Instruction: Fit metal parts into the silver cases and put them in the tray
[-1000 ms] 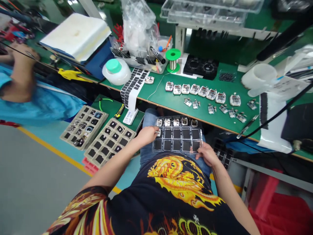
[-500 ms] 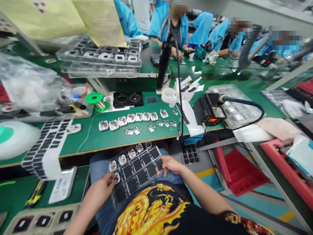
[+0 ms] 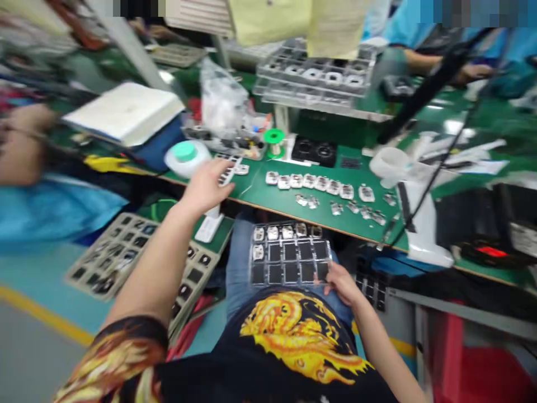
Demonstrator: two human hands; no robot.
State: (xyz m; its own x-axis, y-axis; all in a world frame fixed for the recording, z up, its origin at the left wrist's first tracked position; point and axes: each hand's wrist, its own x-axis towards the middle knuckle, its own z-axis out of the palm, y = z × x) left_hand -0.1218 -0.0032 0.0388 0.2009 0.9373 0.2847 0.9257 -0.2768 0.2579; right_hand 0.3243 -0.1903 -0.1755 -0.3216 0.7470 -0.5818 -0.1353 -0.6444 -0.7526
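On my lap lies a clear plastic tray [image 3: 283, 268] with dark-bottomed compartments. Small white-and-silver device housings [image 3: 272, 233] fill its back row, and one more housing [image 3: 258, 252] sits at the left of the middle row. My right hand [image 3: 342, 284] grips the tray's right front corner. Stretched out over the bench's front edge, my left hand [image 3: 207, 187] has thumb and fingers apart. It is over a white sheet with black labels [image 3: 226, 176], close to a single white housing [image 3: 241, 169]. Motion blurs its fingertips somewhat.
Along the green bench stand a row of housings [image 3: 309, 181], loose metal parts [image 3: 337, 208], a solder spool [image 3: 274, 143] and a white bottle [image 3: 187, 159]. A black station with a red display [image 3: 490, 252] is at right. A co-worker's arm [image 3: 20, 145] shows at left.
My left hand has left the housing in the tray's middle row and reached forward to the bench. My right hand stays on the tray. The view has turned left.
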